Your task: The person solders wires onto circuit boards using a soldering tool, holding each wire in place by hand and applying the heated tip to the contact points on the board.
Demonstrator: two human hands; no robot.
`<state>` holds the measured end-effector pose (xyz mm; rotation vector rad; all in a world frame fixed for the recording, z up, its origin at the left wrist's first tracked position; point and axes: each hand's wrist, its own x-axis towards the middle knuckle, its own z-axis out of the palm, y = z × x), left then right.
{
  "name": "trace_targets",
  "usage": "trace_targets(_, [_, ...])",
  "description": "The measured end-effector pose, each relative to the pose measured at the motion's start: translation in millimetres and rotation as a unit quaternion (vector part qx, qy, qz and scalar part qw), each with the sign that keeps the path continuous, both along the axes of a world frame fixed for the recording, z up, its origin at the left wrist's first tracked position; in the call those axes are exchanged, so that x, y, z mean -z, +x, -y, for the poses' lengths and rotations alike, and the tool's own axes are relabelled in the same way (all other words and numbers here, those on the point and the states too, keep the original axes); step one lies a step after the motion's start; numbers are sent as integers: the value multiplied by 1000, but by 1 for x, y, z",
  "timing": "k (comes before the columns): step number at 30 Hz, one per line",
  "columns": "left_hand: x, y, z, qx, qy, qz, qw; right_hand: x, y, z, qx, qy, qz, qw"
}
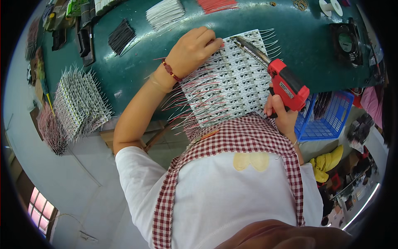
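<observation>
A panel of small white circuit boards (242,83) lies at a slant on the near edge of the table, partly over my checked apron. Red and white wires stick out along its left side, white ones along its right. My left hand (198,46) is closed at the panel's upper left corner, fingertips pinched; a bit of red shows there, but what they hold is hidden. My right hand (282,115) grips a red and black soldering gun (287,85) by its handle. The gun's tip touches or hovers just over the panel's top edge, close to my left fingertips.
Bundles of black wires (121,37), white wires (165,14) and red wires (217,5) lie on the green table (302,45). Wired panels (78,103) are stacked at left. A black fan (345,43) and white spool (331,7) sit at right, above a blue basket (325,129).
</observation>
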<state>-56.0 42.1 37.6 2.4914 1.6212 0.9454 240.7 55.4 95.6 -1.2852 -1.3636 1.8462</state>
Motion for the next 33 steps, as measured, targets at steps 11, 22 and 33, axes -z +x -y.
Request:
trace_targets(11, [2,2,-5,-3,5,-13,1000,5,-4,-2,-8,12,14,1000])
trace_targets(22, [-7,9,-9,-12,-8,-32,999,9,8,-5,-50,97,157,981])
trace_targets(33, [-7,13,-9,-20,-5,-39,999,19,16,-4,-60,143,187,970])
